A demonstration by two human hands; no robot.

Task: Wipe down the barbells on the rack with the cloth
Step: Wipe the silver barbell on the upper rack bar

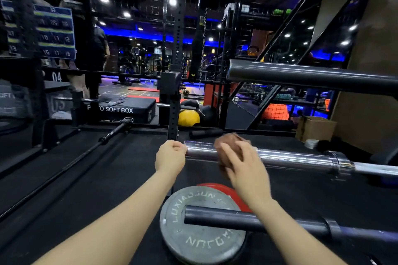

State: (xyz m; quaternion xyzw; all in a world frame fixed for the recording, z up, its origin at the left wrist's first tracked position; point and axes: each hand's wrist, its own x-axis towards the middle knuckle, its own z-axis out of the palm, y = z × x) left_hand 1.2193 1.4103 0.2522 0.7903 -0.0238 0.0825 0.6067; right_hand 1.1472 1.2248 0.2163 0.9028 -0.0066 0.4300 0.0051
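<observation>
At mid-rack, the right hand (241, 165) grips a brown cloth (226, 144) against the chrome barbell (290, 157); the left hand (171, 156) grips its end.

A person's right hand (241, 163) presses a brown cloth (228, 146) against the chrome sleeve of a racked barbell (297, 157), while the left hand (171, 156), fingers curled, grips the sleeve's end. Below, a darker barbell (247, 219) crosses a grey weight plate (200, 239) lying over a red plate (224, 189). Another bar (312, 75) sits higher on the rack.
</observation>
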